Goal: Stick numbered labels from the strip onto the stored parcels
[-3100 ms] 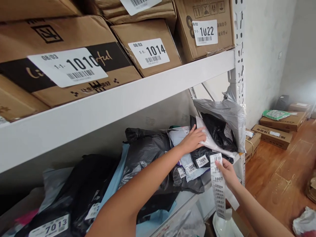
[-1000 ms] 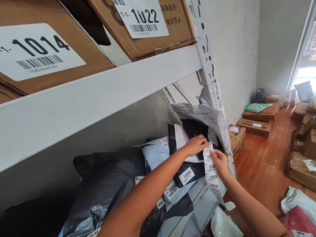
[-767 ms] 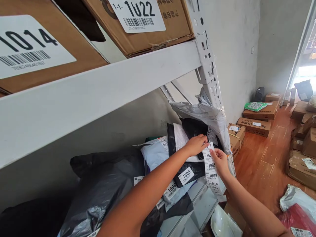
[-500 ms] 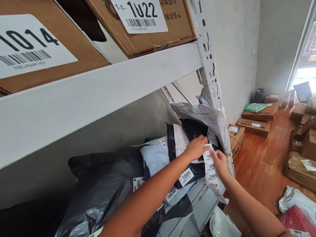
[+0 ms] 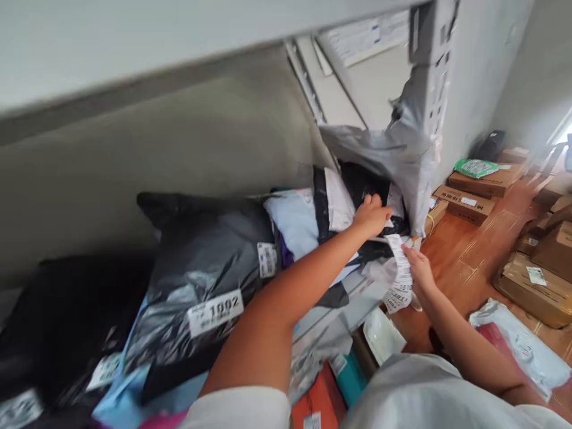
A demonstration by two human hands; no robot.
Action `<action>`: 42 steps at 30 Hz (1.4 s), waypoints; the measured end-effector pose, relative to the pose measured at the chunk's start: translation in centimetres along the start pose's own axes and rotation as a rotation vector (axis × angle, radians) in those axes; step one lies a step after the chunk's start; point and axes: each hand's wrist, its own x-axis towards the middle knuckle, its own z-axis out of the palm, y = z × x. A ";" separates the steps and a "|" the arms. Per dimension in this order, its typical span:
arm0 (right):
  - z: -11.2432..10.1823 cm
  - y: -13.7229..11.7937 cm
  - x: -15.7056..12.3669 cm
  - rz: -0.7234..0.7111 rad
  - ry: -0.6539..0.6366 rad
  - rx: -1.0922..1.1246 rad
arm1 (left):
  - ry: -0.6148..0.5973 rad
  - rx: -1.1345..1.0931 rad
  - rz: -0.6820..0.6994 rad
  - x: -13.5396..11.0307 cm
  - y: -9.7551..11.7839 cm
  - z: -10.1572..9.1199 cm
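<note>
My left hand (image 5: 373,215) is closed over the black parcel bag (image 5: 357,180) at the right end of the shelf, with a small white label (image 5: 389,223) showing at its fingertips. My right hand (image 5: 419,268) pinches a hanging strip of white number labels (image 5: 399,274) by its upper part, in front of the shelf's edge. The strip curls at its lower end, where 1002 can be read. Left of my left hand stand a white parcel bag (image 5: 338,199) and a pale blue one (image 5: 297,220). A large dark grey bag (image 5: 210,250) bears a label marked 1002 (image 5: 215,311).
A white shelf beam (image 5: 179,47) crosses overhead and meets a perforated post (image 5: 435,77) wrapped in grey plastic (image 5: 384,149). Below lie an orange box (image 5: 319,399) and a teal one (image 5: 349,375). Cartons (image 5: 536,283) and a white bag (image 5: 521,339) lie on the wooden floor.
My hands have moved apart, the left to the black parcel with a label at its fingers, the right lower with the strip. The view has tilted down and shifted left.
</note>
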 end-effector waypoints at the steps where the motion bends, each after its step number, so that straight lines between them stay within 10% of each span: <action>1: -1.2 0.2 -0.7 0.010 0.035 0.011 | 0.007 -0.009 0.002 0.2 0.0 0.0; 6: -7.3 1.5 -5.1 0.022 0.058 -0.067 | 0.044 -0.052 -0.036 -0.5 1.4 -0.7; 11: -9.8 3.5 -10.0 -0.065 0.068 -0.187 | 0.269 -0.340 0.122 -8.5 7.1 0.7; 14: -10.2 4.1 -12.4 -0.179 0.094 -0.248 | 0.315 -0.817 0.148 -15.8 10.5 5.2; 19: -12.2 4.6 -14.6 -0.280 -0.266 -0.529 | 0.219 -1.642 -0.405 -25.0 13.3 15.9; 22: -14.0 6.4 -15.5 -0.199 -0.556 -0.652 | 0.312 -1.685 -0.710 -28.8 13.8 20.9; 28: -17.2 11.3 -19.1 0.019 -0.608 -0.645 | 0.200 -1.583 -0.885 -35.7 16.1 24.6; 36: -20.3 15.0 -28.7 0.180 -0.262 -0.425 | -0.108 -1.470 -0.673 -41.3 17.6 26.1; 42: -18.6 21.1 -38.2 0.111 0.166 -0.120 | -0.394 -1.162 -0.318 -46.3 14.9 27.3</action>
